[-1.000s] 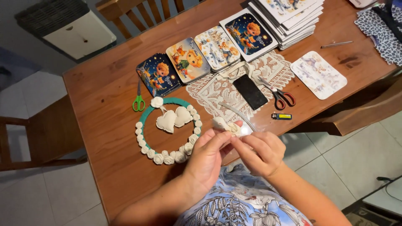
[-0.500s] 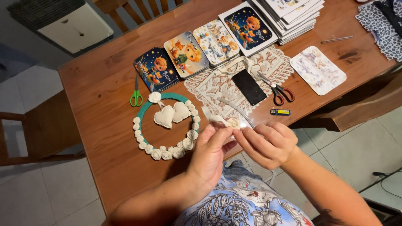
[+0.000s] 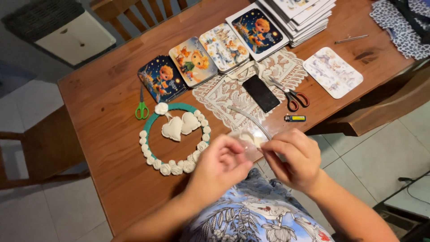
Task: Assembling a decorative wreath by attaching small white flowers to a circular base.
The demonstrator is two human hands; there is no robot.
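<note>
Two hands meet over the wooden table's (image 3: 103,103) near edge: left hand (image 3: 220,165) and right hand (image 3: 291,157) both pinch a small clear packet (image 3: 249,140), fingers closed, just beside the rose wreath (image 3: 174,139).

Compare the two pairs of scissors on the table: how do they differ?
The green-handled scissors are small and lie on bare wood left of the wreath's top, blades pointing away from the person. The red-handled scissors are larger, lie at the edge of the lace doily beside the black phone, and sit angled with handles toward the table edge. Both lie flat, untouched by either hand.
</note>
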